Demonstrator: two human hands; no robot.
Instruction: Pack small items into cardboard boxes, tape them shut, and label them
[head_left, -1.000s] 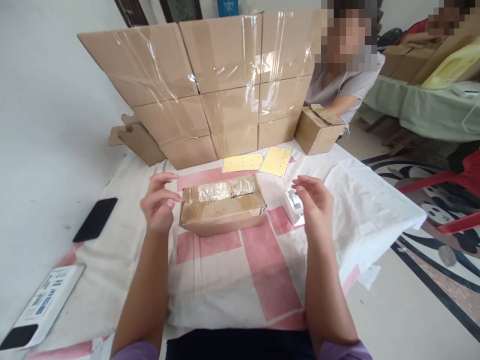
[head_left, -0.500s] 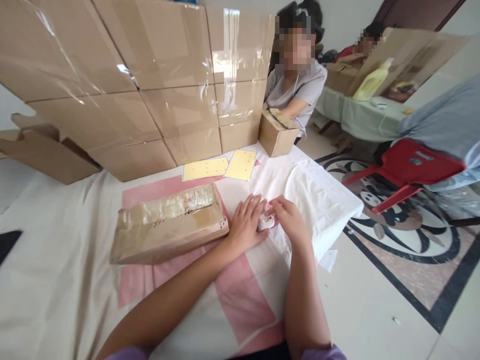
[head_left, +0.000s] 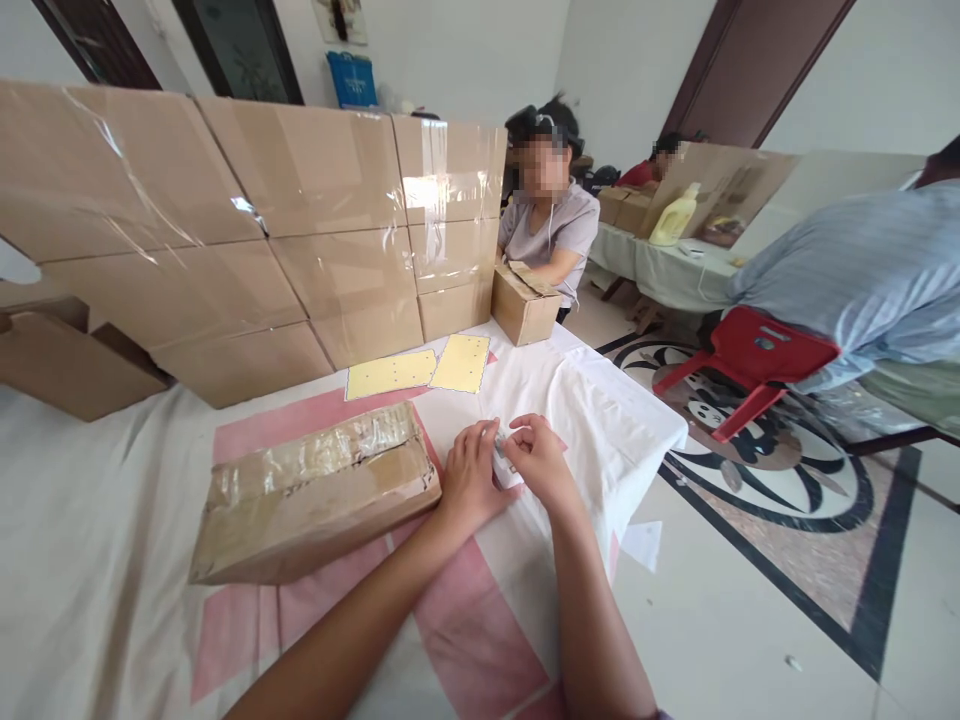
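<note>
A small white object [head_left: 508,474], its kind not clear, lies on the cloth-covered table between my hands. My left hand [head_left: 469,478] is curled against its left side, thumb along its near edge. From the right, my right hand [head_left: 541,462] bends over it with thumb and forefinger pinched at its top; what they pinch is too small to make out. Left of my hands lies a taped brown cardboard box [head_left: 315,500]. Beyond them, two yellow sheets with small dark marks [head_left: 391,375] rest flat on the cloth.
Stacked taped cartons [head_left: 337,210] form a wall along the table's far side. A smaller carton [head_left: 525,305] stands at the far corner, where a person [head_left: 559,220] sits. An open carton [head_left: 75,355] is at left. A red chair [head_left: 772,345] with someone seated stands to the right.
My view has tilted upward, so more of the room shows. Both hands stay at the small white object; the right fingers have shifted slightly over it.
</note>
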